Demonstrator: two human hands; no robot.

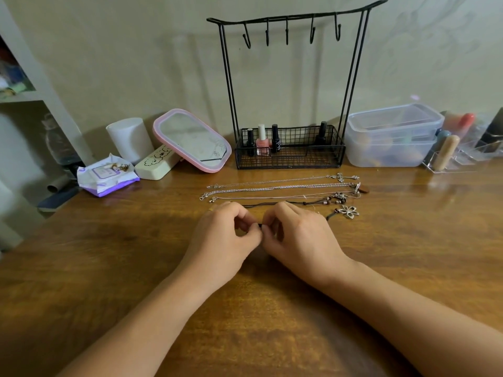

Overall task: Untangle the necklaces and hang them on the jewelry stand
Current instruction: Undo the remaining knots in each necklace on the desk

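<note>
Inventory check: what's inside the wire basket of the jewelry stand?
Four nail polish bottles stand upright in the wire basket: a black bottle, a pink bottle, another black one on the left side, one black bottle at right. The mesh partly hides the floor.

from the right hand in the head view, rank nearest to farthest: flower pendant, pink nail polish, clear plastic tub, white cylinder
From the right hand:
1. Flower pendant, on the table just to its right.
2. Pink nail polish, in the stand's wire basket, straight behind.
3. Clear plastic tub, back right by the wall, and white cylinder, back left: too close to call.
</note>
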